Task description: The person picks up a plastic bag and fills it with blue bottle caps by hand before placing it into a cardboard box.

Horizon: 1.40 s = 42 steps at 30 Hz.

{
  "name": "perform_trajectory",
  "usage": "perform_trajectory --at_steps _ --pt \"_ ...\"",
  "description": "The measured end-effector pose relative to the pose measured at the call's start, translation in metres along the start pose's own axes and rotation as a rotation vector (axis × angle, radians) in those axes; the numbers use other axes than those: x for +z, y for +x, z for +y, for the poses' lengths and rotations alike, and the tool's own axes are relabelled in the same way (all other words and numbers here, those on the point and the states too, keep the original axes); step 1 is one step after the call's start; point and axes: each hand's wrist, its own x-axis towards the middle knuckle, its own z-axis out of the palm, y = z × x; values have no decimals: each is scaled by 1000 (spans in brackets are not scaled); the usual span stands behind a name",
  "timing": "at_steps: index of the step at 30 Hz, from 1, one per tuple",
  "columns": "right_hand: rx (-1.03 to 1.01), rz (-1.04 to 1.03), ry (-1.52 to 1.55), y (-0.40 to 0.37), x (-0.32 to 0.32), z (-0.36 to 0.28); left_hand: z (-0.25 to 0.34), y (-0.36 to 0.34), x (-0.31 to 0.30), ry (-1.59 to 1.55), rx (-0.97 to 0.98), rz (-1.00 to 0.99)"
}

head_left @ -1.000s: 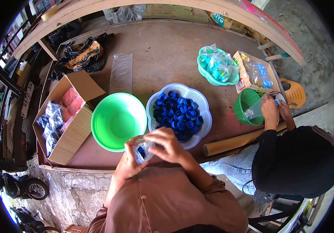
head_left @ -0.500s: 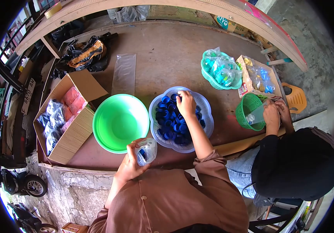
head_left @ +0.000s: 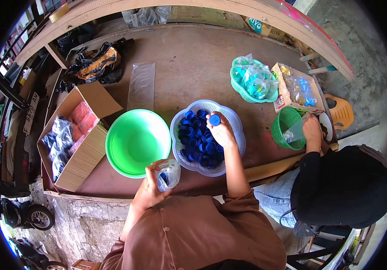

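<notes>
Near the front edge of the table, my left hand grips a clear plastic bag with a few blue caps inside. My right hand pinches one blue cap, its flat face upward, over the right part of a pale lavender basket. Many dark blue caps lie in that basket. Left of it stands a bright green basin, with nothing visible inside.
A cardboard box of bagged caps stands left. A flat clear bag lies behind the basin. At right, a co-worker's hand holds a bag by a green basket. Behind are a turquoise basket and a shallow carton.
My right hand has come up from the caps with one blue cap turned into view. The co-worker's hands have shifted; only one shows clearly now. The view has moved slightly.
</notes>
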Motion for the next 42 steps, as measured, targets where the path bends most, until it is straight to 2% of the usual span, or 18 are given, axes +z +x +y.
perform_trajectory --at_steps 3,4,6,8,10,12,15,17,19,23,26,28,30,31,32,34,38,42 --pt "-77 177 -369 -6 22 -2 1 0 0 10 12 3" --pt "-77 175 -368 -11 36 -3 1 0 1 10 10 16" --pt "-222 13 -533 -26 73 -6 2 0 0 11 6 32" --pt "-133 -72 -845 -47 95 6 3 0 0 2 -12 22" --pt "-464 -350 -1308 -59 119 19 -1 -2 3 9 -25 20" --pt "-511 -464 -1427 -65 138 15 -2 -2 1 22 -39 21" --pt "-488 -223 -1216 -38 107 6 2 0 0 1 6 39" --pt "-452 62 -1406 -8 67 3 3 -1 1 -30 -12 40" --pt "-460 174 -1735 16 16 9 -1 -2 1 -29 8 23" --pt "-400 42 -2120 31 -10 15 1 -1 -1 -22 -1 8" --pt "-541 81 -2146 36 -18 20 2 -1 -1 -32 -14 40" --pt "-526 196 -1862 35 -22 19 2 -2 0 -37 -23 46" --pt "-189 390 -1109 30 -9 20 1 -2 0 -42 -27 58" --pt "119 379 -779 24 -8 9 -1 -3 0 -29 -30 44" --pt "240 381 -378 21 -6 7 -2 -4 0 -15 -32 28" --pt "241 302 -193 9 -3 5 0 -2 -2 -4 -16 23" --pt "218 211 -96 -10 26 -7 2 0 -1 3 15 7" --pt "-23 63 -608 -45 91 -18 0 0 1 -3 0 19"
